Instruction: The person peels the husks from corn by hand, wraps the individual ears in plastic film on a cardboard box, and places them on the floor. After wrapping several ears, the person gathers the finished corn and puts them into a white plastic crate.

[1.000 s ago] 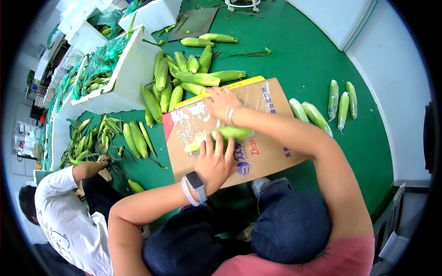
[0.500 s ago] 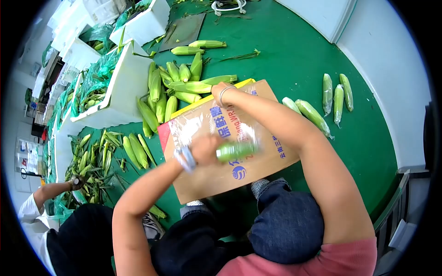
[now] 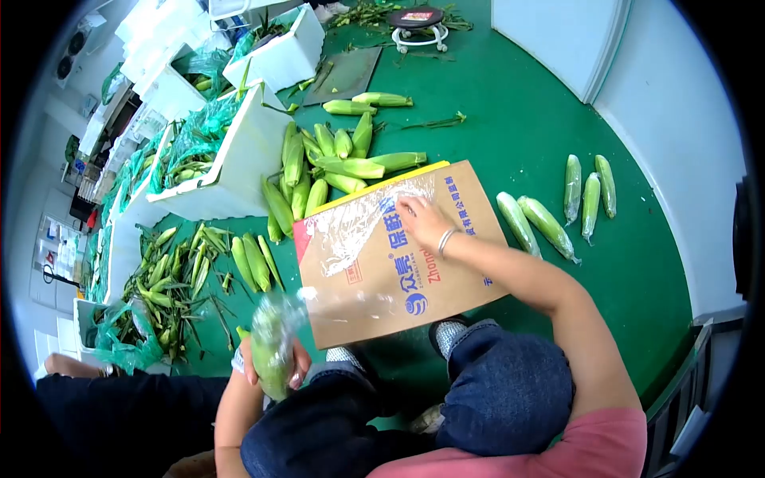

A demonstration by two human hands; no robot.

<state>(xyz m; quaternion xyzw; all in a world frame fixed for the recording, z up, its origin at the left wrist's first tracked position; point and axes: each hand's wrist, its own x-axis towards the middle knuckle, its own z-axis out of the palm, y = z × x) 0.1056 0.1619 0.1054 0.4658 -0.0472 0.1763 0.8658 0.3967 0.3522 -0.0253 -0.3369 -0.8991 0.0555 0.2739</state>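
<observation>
Swung off the cardboard (image 3: pixel 358 325), your left hand (image 3: pixel 250 368) wraps round bagged corn (image 3: pixel 273 350), likely firm but slick: hold its middle. Your right hand (image 3: pixel 425 225) half-curls over film (image 3: pixel 343 243), grip unclear.

Ear of corn (image 3: pixel 273 368): green, clear film around it; you grip it in your left hand (image 3: pixel 249 362), just beyond the carton's near left corner. Long axis runs roughly up-down in view, slightly tilted. Loose, crumpled film juts from its upper end toward the carton; contact there cannot be told. Outline partly blurred.

Cardboard carton (image 3: pixel 343 319): brown, printed face up, blue and red lettering, reddish far-left corner. Lies askew before your knees. Your right hand (image 3: pixel 426 225) rests on its face, fingers bent.

Clear film (image 3: pixel 351 231): shiny, wrinkled, spread over the carton's far left part, reaching near your right fingers.
</observation>
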